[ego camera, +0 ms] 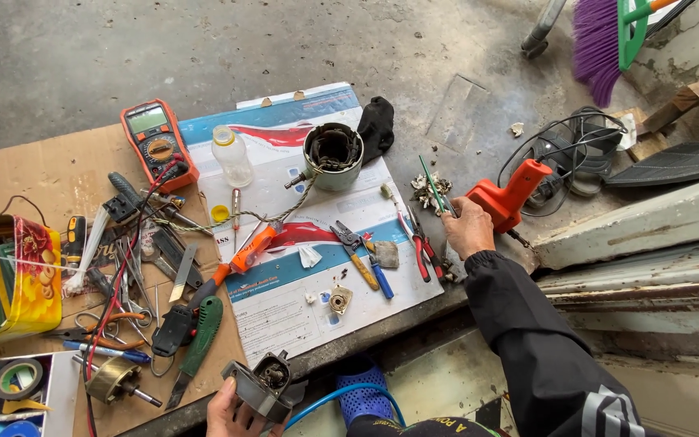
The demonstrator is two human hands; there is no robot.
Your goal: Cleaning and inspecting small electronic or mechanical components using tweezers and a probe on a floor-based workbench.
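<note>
At the near edge, the left hand (232,413) is clamped around a grey metal motor housing (262,390), held just off the front edge of the cardboard sheet (50,174), with a blue hose (341,396) curving beside it. Just beyond lie a green-handled saw (197,340), a brass rotor (115,379) and a roll of tape in a white box (18,379). A printed poster (301,283) covers the middle of the floor work area; on it rest an orange-handled tool (248,252), blue and yellow pliers (359,255) and red-handled cutters (418,247), crowded toward its right edge. The right hand (467,228), fingers closed on a thin green-handled tool (432,184), sits at that right edge, touching an orange heat gun (507,194). Farther on stand a metal stator can (333,155), a clear bottle (232,155) and an orange multimeter (155,142). Beyond the poster's far edge the concrete floor (204,48) lies open, with a purple broom (600,40) at the far right.
</note>
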